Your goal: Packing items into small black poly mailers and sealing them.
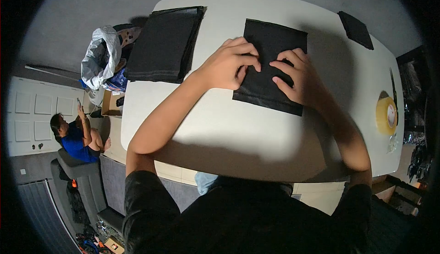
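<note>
A flat black rectangular piece, fabric-like with a strip along its near edge (270,103), lies slightly turned on the white table. My left hand (231,65) rests over its left side, fingers bent and fingertips on the surface, thumb apart from the index finger. On its right side, my right hand (298,77) has bent, spread fingers, with the thumb toward the middle. Nothing shows gripped in either hand; what lies under the palms is hidden. To the left is a thick stack of similar black pieces (162,45). A smaller black pile (356,30) sits at the far right edge.
On the white table (220,130), a roll of clear yellowish tape (386,115) and a thin dark tool (393,89) lie at the right. A stuffed white plastic bag (101,57) stands beyond the left edge. A person (80,137) sits on a grey sofa (82,176) farther left.
</note>
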Available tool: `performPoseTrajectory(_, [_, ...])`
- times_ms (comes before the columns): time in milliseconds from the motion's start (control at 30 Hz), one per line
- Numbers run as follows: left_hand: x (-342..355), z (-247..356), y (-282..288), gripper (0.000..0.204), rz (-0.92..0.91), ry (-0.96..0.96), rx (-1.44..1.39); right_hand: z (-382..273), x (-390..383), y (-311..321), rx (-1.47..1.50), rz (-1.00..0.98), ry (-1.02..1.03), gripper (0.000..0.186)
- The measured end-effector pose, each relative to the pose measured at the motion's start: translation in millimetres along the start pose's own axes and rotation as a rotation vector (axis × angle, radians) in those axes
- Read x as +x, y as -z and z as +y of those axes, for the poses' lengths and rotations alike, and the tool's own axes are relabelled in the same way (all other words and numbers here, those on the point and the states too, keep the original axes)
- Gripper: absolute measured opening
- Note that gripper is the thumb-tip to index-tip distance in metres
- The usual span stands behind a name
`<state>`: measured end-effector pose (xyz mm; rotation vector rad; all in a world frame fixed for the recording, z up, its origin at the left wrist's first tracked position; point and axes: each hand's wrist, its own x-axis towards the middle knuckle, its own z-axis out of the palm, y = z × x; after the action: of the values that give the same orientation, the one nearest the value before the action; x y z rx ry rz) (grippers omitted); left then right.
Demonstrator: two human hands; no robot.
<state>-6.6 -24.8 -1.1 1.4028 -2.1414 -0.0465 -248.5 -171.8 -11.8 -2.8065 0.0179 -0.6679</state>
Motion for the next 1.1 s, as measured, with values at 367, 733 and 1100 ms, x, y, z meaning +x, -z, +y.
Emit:
performPoseTrajectory(367, [1.0,1.6,-0.9,0.041,0.066,-0.019,-0.082,-2.1,2.7,13.0,-0.186,0.068,-0.084,0.036])
performPoseTrajectory(733, [1.7,5.7,0.8,0.043,0.044,0.274,-0.01,-3.1,0.2,-1.4,0.067,0.008,0.048,0.027])
performPoseTrajectory(1100, [2.4,-1.4,5.2,0.039,-0.073,0.14,-0.265,5.7,0.6,2.0,0.121,-0.051,0.067,0.033])
